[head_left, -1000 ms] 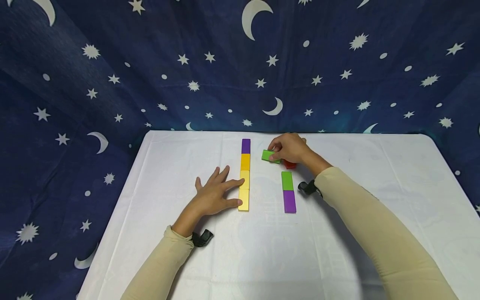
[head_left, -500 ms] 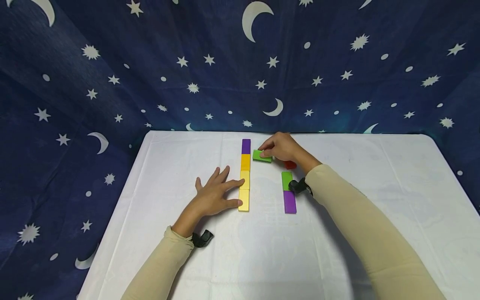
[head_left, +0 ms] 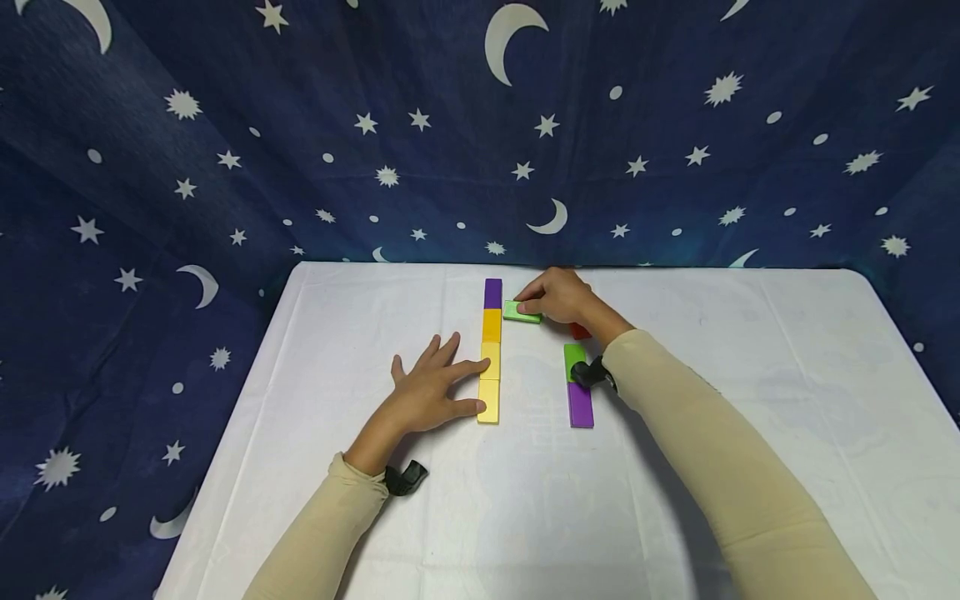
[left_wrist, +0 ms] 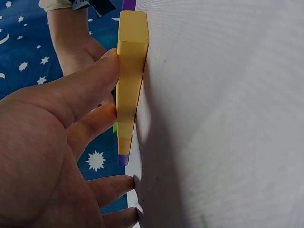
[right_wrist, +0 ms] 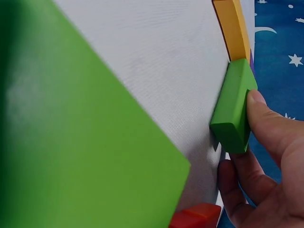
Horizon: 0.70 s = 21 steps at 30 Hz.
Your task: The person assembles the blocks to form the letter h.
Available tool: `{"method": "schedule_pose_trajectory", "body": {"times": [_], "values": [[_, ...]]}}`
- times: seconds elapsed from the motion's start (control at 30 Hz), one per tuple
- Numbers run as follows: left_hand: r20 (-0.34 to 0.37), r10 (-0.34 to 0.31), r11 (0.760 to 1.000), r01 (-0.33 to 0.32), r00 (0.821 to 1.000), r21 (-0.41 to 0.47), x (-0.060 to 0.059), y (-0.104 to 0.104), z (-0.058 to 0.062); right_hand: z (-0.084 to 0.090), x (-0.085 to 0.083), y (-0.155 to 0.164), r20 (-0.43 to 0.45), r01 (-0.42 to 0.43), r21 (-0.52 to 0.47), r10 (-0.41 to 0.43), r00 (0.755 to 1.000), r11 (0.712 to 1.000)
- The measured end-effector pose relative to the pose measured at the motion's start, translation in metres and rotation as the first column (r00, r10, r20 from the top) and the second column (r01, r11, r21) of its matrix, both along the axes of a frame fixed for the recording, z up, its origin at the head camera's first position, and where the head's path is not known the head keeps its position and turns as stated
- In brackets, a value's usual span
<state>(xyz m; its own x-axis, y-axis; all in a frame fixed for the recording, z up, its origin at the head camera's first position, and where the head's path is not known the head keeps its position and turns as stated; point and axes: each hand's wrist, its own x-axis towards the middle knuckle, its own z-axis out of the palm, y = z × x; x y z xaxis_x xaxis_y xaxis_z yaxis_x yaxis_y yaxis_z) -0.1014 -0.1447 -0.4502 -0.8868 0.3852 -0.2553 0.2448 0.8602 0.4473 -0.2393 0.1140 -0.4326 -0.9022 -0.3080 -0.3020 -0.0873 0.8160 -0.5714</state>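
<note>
On the white table (head_left: 750,358) lies a straight column of flat blocks (head_left: 491,350): purple at the far end, then orange, then two yellow. My left hand (head_left: 427,392) lies flat beside it, thumb and index fingertip touching the edges of the yellow blocks (left_wrist: 129,85). My right hand (head_left: 558,296) pinches a green block (head_left: 521,312) (right_wrist: 232,109) right beside the column's far end, near the purple and orange blocks. A red block (head_left: 579,331) (right_wrist: 197,216) shows just under the right wrist.
A second short column, a green block (head_left: 573,357) over a purple block (head_left: 580,405), lies right of the first, partly under my right forearm. A dark blue star-and-moon cloth (head_left: 225,167) hangs behind and around the table.
My right hand has carried the green block leftward until it sits next to the column's far end. The left hand has stayed put on the yellow blocks.
</note>
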Motion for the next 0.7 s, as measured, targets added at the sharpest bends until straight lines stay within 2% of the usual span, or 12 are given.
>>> {"method": "schedule_pose_trajectory", "body": {"times": [0.43,0.7], "values": [[-0.002,-0.005,1.000,0.005,1.000,-0.001,0.000,-0.001,0.001,-0.003,0.002,0.000,-0.040,-0.018,0.012,0.018,0.999,1.000],[0.000,-0.005,1.000,0.005,1.000,-0.001,0.000,0.000,0.001,0.000,-0.003,0.013,0.074,0.025,-0.136,-0.015,0.997,0.990]]}}
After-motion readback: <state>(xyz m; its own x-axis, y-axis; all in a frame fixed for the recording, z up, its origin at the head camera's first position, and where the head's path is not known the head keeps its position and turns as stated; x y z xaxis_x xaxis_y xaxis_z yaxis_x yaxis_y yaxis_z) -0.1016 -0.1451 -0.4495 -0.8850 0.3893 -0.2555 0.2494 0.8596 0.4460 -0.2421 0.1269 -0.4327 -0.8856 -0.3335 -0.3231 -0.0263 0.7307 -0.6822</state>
